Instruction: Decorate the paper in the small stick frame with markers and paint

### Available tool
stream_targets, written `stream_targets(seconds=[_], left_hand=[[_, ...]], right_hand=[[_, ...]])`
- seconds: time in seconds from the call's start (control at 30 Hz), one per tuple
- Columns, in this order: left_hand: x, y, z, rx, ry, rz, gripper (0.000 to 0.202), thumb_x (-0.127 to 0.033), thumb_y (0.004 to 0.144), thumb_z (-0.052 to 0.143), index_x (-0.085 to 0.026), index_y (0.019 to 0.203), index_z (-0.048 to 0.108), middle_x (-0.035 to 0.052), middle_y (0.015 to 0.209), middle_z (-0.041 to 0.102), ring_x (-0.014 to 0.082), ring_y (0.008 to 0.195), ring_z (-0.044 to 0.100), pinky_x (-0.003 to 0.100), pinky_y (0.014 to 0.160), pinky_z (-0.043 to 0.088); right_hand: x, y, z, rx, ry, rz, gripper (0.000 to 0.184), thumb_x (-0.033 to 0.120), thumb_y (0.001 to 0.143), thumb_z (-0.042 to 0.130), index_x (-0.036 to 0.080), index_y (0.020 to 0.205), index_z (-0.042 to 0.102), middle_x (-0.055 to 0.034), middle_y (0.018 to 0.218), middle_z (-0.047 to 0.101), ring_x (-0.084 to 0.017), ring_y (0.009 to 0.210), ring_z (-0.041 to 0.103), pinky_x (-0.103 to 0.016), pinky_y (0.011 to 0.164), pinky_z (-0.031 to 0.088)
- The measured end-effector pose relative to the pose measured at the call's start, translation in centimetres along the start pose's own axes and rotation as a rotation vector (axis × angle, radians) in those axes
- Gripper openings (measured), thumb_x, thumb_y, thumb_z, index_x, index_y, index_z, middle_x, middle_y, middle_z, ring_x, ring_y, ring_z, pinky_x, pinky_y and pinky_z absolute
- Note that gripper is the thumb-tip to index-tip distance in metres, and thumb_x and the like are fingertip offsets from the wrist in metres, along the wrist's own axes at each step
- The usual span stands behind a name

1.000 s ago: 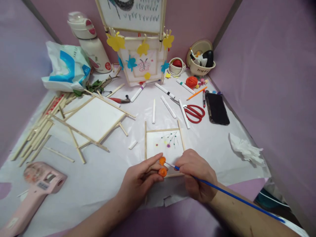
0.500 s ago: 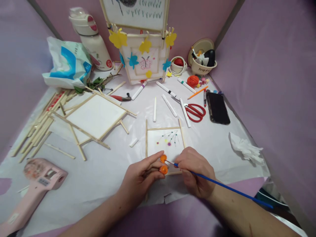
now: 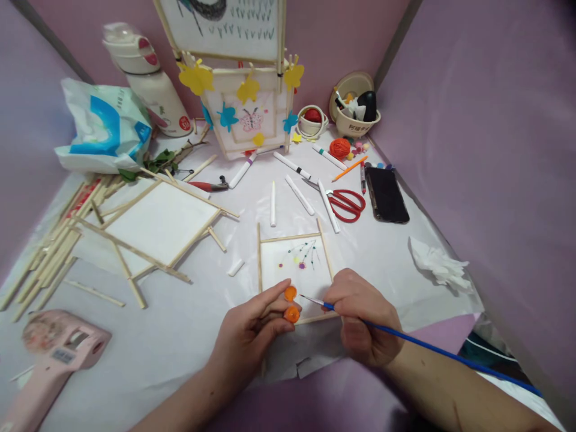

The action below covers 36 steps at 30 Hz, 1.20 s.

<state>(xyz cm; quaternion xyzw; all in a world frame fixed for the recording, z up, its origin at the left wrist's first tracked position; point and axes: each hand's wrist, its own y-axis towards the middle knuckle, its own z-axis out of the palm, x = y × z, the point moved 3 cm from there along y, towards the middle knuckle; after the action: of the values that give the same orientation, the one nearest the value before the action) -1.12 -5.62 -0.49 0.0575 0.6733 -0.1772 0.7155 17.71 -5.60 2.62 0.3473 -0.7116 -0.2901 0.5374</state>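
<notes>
My left hand (image 3: pixel 252 333) is closed on a small orange paint pot (image 3: pixel 292 314), its round lid (image 3: pixel 290 293) flipped open above it. In my right hand (image 3: pixel 362 315) is a thin blue paintbrush (image 3: pixel 418 341), gripped near its metal collar. The brush's fine tip points left and sits just apart from the orange lid. Beneath and beyond both hands lies a stick-framed white panel (image 3: pixel 279 279). A painted spray of dark green stems with a purple flower and red and yellow dots shows on its upper part. Its lower edge is partly hidden by my hands.
Scissors (image 3: pixel 348 205), white markers (image 3: pixel 299 195) and a phone (image 3: pixel 387 195) lie beyond the panel. Left are an empty stick frame (image 3: pixel 164 222), loose sticks (image 3: pixel 49 252) and a pink glue gun (image 3: pixel 63 345). A decorated lantern (image 3: pixel 249 114) stands behind; crumpled tissue (image 3: pixel 438 264) lies right.
The brush tip has drawn back to the right, away from the orange lid it was at. My left hand still holds the pot. The whole view has shifted slightly.
</notes>
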Motion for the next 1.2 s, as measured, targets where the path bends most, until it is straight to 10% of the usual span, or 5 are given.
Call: stream_targets(seconds=[0.27,1.2], left_hand=[[0.5,-0.1,-0.1,-0.009,0.022,-0.01,0.046,-0.008,0.082,0.065,-0.022,0.126,0.067,0.0004,0.09,0.077,0.0133,0.084,0.074,0.019,0.076,0.059],[0.3,0.1,-0.4,0.032,0.006,0.061,0.064,0.002,0.08,0.064,-0.043,0.126,0.064,-0.0105,0.089,0.076,0.0061,0.08,0.072,0.01,0.076,0.055]], right_hand=[[-2.1,-0.3,-0.6,-0.224,-0.089,0.307,0.021,0.011,0.091,0.046,0.02,0.099,0.062,-0.003,0.076,0.064,-0.017,0.067,0.061,-0.033,0.059,0.05],[-4.1,-0.1,0.5,0.117,-0.375,0.378,0.014,0.012,0.092,0.048,0.02,0.088,0.059,-0.0023,0.073,0.062,-0.015,0.067,0.058,-0.029,0.061,0.046]])
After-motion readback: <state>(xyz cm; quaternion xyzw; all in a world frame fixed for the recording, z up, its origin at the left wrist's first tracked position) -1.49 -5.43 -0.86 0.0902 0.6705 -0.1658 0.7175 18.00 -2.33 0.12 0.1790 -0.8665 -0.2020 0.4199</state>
